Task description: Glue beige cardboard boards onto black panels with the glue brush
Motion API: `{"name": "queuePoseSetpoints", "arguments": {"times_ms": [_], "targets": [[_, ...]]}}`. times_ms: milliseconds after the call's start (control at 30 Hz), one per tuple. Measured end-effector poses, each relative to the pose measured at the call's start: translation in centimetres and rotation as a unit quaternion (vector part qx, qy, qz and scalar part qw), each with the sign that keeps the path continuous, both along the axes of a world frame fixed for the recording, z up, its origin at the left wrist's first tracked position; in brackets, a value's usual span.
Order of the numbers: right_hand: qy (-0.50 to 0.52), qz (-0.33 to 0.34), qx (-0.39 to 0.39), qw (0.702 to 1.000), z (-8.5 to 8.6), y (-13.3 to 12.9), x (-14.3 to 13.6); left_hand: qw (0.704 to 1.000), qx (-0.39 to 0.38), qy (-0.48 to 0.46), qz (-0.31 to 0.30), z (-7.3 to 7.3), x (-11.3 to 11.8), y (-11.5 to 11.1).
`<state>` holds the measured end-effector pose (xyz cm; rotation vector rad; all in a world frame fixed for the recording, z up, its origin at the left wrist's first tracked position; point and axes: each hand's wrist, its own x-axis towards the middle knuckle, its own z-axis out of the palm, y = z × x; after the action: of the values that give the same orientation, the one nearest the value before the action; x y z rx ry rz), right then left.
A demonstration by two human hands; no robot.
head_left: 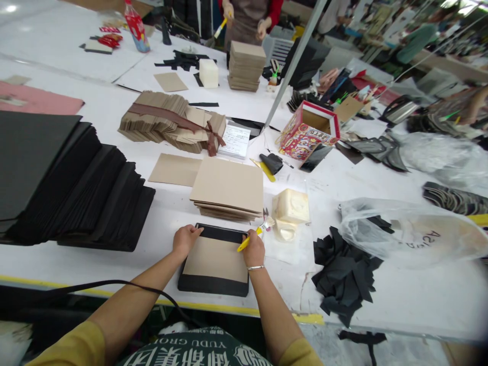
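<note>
A flat black panel (213, 286) lies in front of me, with a beige cardboard sheet (216, 258) on top of it and a black band showing along the far edge. My left hand (185, 241) is closed on the panel's far left corner, thumb on top. At the far right corner, my right hand (253, 249) touches the panel while gripping a yellow-handled paintbrush (244, 245), its bristles pointing right. Just beyond the panel is a stack of cardboard sheets (227, 185). A pale plastic container (292, 207) stands right of the stack.
Black panels (87, 188) fan out in a tall pile on the left. Black scraps (345, 274) and a clear plastic bag (412, 231) lie to the right. Farther back are tied cardboard pieces (163, 119), a red box (305, 132) and a metal pole (295, 63). A co-worker (249, 23) stands opposite.
</note>
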<state>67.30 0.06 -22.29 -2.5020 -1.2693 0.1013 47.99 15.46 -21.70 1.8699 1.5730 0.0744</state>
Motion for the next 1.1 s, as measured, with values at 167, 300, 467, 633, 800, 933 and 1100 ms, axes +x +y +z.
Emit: {"name": "queuePoseSetpoints", "arguments": {"times_ms": [167, 300, 467, 633, 800, 933, 1100], "targets": [[0.0, 0.006, -0.015, 1.0, 0.0, 0.4, -0.1, 1.0, 0.007, 0.011, -0.007, -0.1, 0.2, 0.0], [-0.009, -0.019, 0.009, 1.0, 0.0, -0.1, 0.5, 0.999, 0.025, 0.028, -0.025, 0.2, -0.2, 0.1], [-0.042, -0.025, 0.112, 0.993, -0.3, -2.2, -0.1, 0.951, 0.24, 0.001, -0.197, 0.3, -1.1, -1.7], [-0.045, 0.156, 0.108, 0.981, -1.0, -2.7, -2.7, 0.86, 0.254, -0.005, -0.443, -0.3, -1.1, -4.1], [-0.054, 0.126, 0.152, 0.979, 1.3, -4.0, -2.1, 0.883, 0.273, 0.06, -0.376, 5.0, -4.1, -2.9], [-0.03, 0.149, 0.214, 0.965, 4.1, -3.9, -1.3, 0.836, 0.442, -0.065, -0.32, 15.5, -9.7, -1.4], [-0.021, 0.213, 0.358, 0.909, 8.1, 0.6, -4.3, 0.75, 0.655, -0.071, -0.055, 27.4, -18.0, 3.3]]}}
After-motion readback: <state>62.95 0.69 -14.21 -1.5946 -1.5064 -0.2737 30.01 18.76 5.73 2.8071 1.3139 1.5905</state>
